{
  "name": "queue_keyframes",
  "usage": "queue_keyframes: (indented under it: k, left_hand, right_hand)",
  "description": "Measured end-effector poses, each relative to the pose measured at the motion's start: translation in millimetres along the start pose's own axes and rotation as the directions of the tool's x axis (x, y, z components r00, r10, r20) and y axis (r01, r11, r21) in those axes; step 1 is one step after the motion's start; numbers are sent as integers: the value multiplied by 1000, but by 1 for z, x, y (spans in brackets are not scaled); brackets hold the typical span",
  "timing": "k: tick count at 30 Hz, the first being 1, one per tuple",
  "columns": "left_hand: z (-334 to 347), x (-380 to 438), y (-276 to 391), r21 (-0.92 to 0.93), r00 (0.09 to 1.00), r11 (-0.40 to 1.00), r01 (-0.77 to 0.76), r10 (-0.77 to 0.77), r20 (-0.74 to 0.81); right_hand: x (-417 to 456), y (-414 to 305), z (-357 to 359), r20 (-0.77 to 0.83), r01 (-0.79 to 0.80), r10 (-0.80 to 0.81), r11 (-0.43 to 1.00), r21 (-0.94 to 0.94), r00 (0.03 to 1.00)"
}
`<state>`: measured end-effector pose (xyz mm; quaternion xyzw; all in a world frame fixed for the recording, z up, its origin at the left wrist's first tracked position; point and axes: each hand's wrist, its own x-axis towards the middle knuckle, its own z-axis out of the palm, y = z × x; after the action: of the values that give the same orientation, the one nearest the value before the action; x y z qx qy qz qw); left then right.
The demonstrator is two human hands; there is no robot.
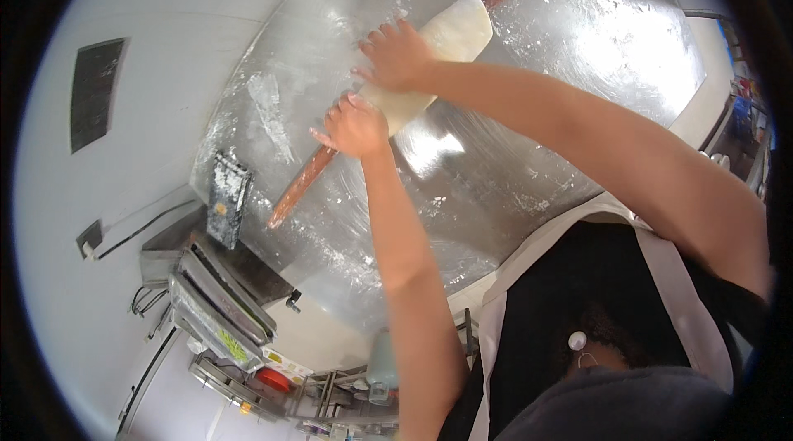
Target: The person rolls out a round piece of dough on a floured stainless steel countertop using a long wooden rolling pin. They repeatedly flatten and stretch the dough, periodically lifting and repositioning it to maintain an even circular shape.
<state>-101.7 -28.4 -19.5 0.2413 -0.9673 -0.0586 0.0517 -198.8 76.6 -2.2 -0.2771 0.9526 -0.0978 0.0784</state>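
A sheet of pale dough (461,29) is wrapped round a long wooden rolling pin (303,187), which lies diagonally on a floured metal worktop (489,193). Bare wood shows beyond both ends of the dough. My right hand (399,57) presses palm down on the middle of the dough roll, its fingers spread past the far side. Close by, my left hand (359,125) lies over the lower end of the roll, fingers apart and thumb beside the bare pin. Both palms hide the dough beneath them.
A flour-dusted dark box-like object (228,199) stands at the worktop's left edge, by the wall (167,69). Below it are stacked trays or flat packs (217,311), a cable (145,230) and a red bowl (272,380). Shelving (334,394) stands lower down.
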Motion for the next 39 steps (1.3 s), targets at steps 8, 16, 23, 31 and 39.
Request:
queue_keyframes:
  k: [8,16,23,31,39]
  left_hand:
    - [19,-37,45,2,935,954,-300,294,-197]
    - [17,26,48,-42,962,961,-273,272,-29]
    - [24,68,28,-55,956,955,-291,292,12]
    - [22,59,1,-6,947,954,-299,296,-126]
    - [31,83,-10,-116,969,963,-243,235,-75]
  right_hand:
    - [-52,71,-16,82,69,-62,994,-85,995]
    - [7,67,-14,-134,5,-18,995,-97,991]
    - [46,113,-10,-166,117,-125,991,-58,978]
    - [15,125,-21,-153,-76,57,989,-123,987]
    - [43,188,-16,-104,8,-13,999,-47,994]
